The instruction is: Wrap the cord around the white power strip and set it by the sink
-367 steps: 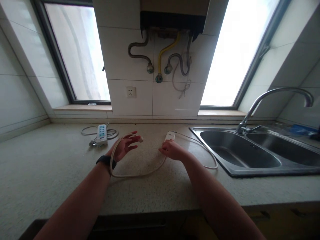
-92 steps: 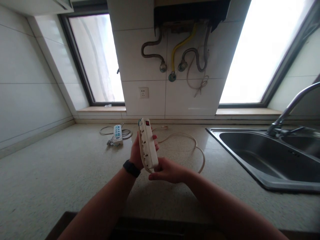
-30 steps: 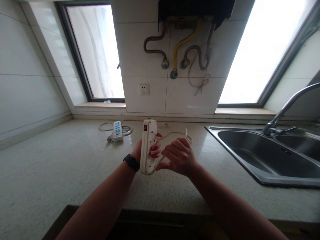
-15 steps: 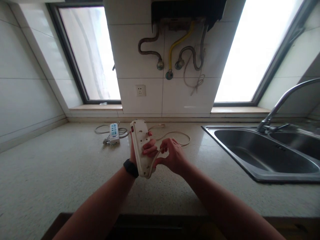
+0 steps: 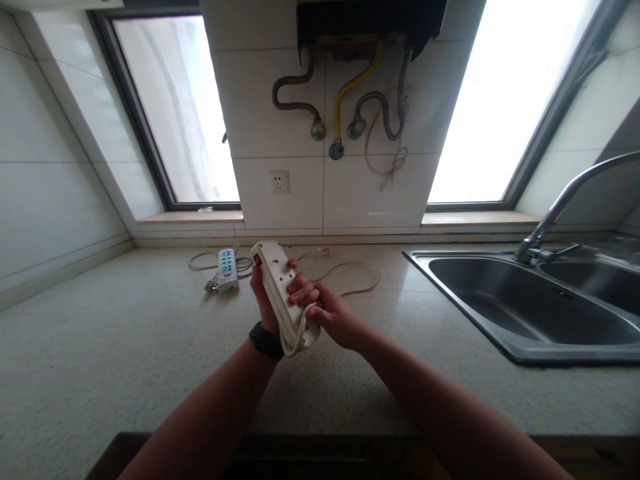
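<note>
A white power strip [image 5: 277, 287] is tilted above the counter, its red switch at the upper left end. My left hand [image 5: 300, 291] wraps around it from beneath, fingers curled over its right side. My right hand [image 5: 334, 317] pinches the strip's cord [image 5: 300, 335] close to the lower end, where the cord bends back along the strip. The rest of the cord loops on the counter behind my hands. Left of them lies a second power strip [image 5: 227, 268] with blue sockets, its grey cord coiled around it.
The speckled counter [image 5: 125, 347] runs below a tiled wall with a socket [image 5: 279, 182]. To the right is a steel sink [image 5: 480, 320] with a tall faucet [image 5: 565, 200]. Hoses [image 5: 295, 93] hang from a dark appliance [image 5: 370, 23] above.
My right hand has moved left, right up against the power strip, bringing the cord with it. The power strip has tilted further, its upper end leaning left.
</note>
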